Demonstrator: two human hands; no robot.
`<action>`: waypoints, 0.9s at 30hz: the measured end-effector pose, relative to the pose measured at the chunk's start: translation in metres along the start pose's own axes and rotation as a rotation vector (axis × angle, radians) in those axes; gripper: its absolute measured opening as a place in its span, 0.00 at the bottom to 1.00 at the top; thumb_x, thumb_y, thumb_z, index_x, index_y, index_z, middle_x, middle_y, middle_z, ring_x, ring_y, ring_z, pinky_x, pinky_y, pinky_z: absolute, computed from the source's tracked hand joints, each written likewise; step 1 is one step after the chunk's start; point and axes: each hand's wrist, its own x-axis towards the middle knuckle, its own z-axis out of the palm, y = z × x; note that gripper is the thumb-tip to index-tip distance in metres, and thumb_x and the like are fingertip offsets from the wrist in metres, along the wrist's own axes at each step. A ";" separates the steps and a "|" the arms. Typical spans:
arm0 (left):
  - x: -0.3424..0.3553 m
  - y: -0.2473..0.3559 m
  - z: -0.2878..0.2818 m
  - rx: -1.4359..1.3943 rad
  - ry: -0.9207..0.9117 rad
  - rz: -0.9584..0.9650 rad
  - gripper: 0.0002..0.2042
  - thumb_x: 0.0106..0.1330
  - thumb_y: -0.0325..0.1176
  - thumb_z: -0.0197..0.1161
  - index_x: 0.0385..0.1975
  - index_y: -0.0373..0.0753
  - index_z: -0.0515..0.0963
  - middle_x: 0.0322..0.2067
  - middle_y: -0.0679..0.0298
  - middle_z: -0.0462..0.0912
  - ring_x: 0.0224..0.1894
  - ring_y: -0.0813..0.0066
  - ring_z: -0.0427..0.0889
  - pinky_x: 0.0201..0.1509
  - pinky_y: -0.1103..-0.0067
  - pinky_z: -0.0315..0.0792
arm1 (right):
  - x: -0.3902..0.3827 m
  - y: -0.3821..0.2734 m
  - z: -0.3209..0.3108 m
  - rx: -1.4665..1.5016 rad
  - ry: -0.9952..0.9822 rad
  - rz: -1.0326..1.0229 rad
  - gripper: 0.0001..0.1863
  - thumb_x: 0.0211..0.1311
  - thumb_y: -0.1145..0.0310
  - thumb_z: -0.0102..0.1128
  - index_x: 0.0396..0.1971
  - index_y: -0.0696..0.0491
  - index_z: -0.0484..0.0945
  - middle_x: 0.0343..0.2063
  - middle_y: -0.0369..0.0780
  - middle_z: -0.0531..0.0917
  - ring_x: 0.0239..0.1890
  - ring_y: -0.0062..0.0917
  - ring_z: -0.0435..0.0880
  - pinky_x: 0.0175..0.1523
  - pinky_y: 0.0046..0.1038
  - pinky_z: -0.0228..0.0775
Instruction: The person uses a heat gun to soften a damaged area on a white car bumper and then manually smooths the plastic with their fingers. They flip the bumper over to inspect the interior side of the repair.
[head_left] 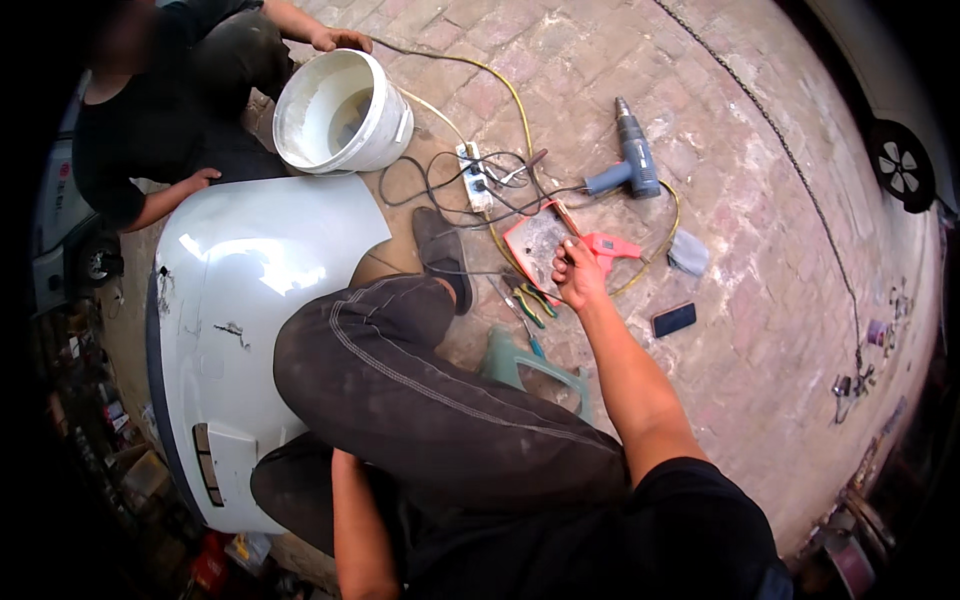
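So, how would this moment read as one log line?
Left hand: hidden | right hand: fingers curled, hold unclear, near red tool | around: heat gun, phone, white panel

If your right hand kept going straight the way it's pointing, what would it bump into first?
Probably the red-rimmed tray just ahead of the fingers. The right hand already overlaps its edge in the picture, so I can't tell whether it's touching or above it.
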 end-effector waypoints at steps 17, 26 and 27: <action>-0.143 0.119 0.017 -0.340 0.236 0.842 0.14 0.80 0.32 0.54 0.55 0.30 0.79 0.45 0.56 0.85 0.48 0.70 0.84 0.56 0.73 0.75 | -0.111 -0.047 0.063 0.247 -0.610 0.047 0.10 0.67 0.62 0.55 0.29 0.52 0.74 0.47 0.41 0.81 0.40 0.29 0.78 0.38 0.28 0.71; -0.194 0.144 0.140 0.207 -0.342 1.130 0.09 0.68 0.19 0.63 0.46 0.30 0.82 0.42 0.59 0.84 0.44 0.75 0.84 0.48 0.78 0.78 | -0.169 -0.041 0.116 0.291 -0.682 0.129 0.08 0.72 0.64 0.50 0.36 0.50 0.77 0.60 0.48 0.82 0.62 0.42 0.81 0.70 0.43 0.72; -0.194 0.151 0.153 0.263 -0.357 1.167 0.11 0.66 0.21 0.66 0.47 0.31 0.82 0.42 0.59 0.84 0.42 0.75 0.85 0.45 0.79 0.78 | -0.180 -0.043 0.125 0.288 -0.656 0.122 0.08 0.72 0.65 0.49 0.36 0.50 0.77 0.62 0.49 0.81 0.64 0.42 0.80 0.71 0.43 0.70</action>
